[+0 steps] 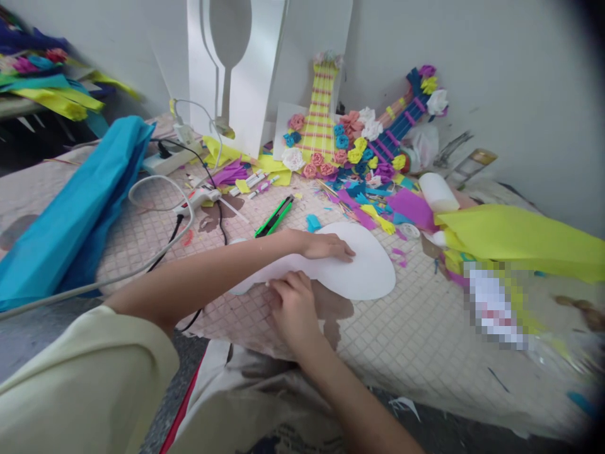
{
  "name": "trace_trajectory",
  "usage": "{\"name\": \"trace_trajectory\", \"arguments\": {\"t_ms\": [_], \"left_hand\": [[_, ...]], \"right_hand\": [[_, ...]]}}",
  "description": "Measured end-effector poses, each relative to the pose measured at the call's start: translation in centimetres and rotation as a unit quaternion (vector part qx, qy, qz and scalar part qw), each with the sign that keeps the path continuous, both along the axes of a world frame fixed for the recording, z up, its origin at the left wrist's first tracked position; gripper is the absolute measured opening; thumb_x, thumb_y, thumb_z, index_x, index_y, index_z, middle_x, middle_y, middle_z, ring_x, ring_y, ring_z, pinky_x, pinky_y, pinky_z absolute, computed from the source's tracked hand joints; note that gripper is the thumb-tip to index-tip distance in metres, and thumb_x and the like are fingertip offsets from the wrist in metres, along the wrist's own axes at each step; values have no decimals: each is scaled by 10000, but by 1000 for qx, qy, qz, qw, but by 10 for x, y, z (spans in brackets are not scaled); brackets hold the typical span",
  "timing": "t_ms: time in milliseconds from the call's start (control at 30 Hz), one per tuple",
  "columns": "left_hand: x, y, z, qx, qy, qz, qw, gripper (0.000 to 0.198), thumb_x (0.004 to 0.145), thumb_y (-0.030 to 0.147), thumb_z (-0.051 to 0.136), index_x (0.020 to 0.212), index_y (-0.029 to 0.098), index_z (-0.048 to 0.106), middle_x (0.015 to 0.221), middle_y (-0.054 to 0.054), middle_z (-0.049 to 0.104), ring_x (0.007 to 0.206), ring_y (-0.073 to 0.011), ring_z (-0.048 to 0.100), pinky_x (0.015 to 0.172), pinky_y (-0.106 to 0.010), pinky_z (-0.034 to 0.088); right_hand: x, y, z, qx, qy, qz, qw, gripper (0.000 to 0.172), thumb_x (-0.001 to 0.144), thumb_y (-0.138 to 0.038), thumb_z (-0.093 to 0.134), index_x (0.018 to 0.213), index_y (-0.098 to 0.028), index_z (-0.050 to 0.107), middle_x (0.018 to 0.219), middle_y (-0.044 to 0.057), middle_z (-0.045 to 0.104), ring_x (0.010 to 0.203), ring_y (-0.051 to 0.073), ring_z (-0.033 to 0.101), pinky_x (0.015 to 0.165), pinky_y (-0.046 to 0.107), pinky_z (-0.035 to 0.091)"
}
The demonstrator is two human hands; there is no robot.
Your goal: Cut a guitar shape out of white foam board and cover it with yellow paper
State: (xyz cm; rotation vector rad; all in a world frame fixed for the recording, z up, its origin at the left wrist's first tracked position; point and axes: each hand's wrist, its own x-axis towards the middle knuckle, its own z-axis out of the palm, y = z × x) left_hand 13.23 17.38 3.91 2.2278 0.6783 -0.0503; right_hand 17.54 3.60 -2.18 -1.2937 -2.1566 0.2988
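A smooth white board cutout [368,271], rounded at the right and narrowing leftward, lies on the table in front of me. My left hand [328,246] rests palm down on it, fingers stretched out over the rounded part. Beside the cutout's near edge, my right hand [293,306] is closed with curled fingers, its fingertips at the narrow part. Whatever it may pinch is too small to tell. Just beyond my left forearm sits a green and black utility knife [275,216]. My left forearm covers part of the cutout's narrow end.
A glue gun [201,198] with its cable and a power strip [167,159] lie left. Blue crepe paper [80,208] is at far left, yellow paper [524,236] at right. Flower-decorated paper guitars [322,120] and a white board with a cut-out opening [265,69] lean on the wall.
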Motion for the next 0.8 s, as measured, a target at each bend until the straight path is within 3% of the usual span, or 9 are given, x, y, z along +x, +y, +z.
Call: {"name": "trace_trajectory", "arguments": {"t_ms": [167,267,367,467,533,667,800], "left_hand": [[0,2,7,-3,7,-8,1000,503,903,400,300,1315,171,475,1417,-40,424,1305,-183,354,1092,-327,215],[-6,7,16,9,4,-12,1000,453,864,264,355,1283,178,507,1391,-21,463,1281,-172,393,1062,-306,271],[-21,9,30,68,-12,44,997,436,814,167,377,1209,180,562,1311,-35,545,1199,-166,482,999,-284,347],[-40,0,39,158,41,117,980,385,808,189,399,1139,165,596,1207,-67,606,1090,-177,550,937,-280,396],[-51,-13,37,209,95,129,965,406,803,282,460,1177,167,564,1204,-88,595,1096,-215,541,960,-323,378],[-62,-46,20,259,168,125,943,781,705,516,581,1336,98,391,1276,-168,516,1174,-308,465,1013,-414,315],[-65,-64,10,256,196,143,936,863,687,506,598,1394,125,283,1293,-152,490,1155,-296,478,981,-382,350]], "right_hand": [[43,3,9,40,-4,-82,996,235,773,-40,505,754,-162,705,697,69,578,753,218,482,718,364,439],[72,-1,17,59,53,-87,993,209,811,-76,512,774,-160,700,673,53,587,718,192,511,674,331,462],[102,-12,22,94,103,-96,986,186,835,-108,518,840,-175,691,715,42,610,707,163,543,658,308,482],[127,-24,22,111,142,-125,976,155,837,-135,551,888,-192,686,753,38,620,729,158,570,671,309,491],[138,-31,21,111,164,-139,970,153,826,-134,574,908,-203,684,764,32,618,731,154,573,655,300,487],[144,-39,22,108,191,-131,967,213,809,-90,586,956,-215,676,774,21,606,716,140,561,603,273,466],[142,-41,27,119,202,-117,965,248,797,-63,590,970,-222,672,766,13,595,707,133,554,603,267,461]]}}
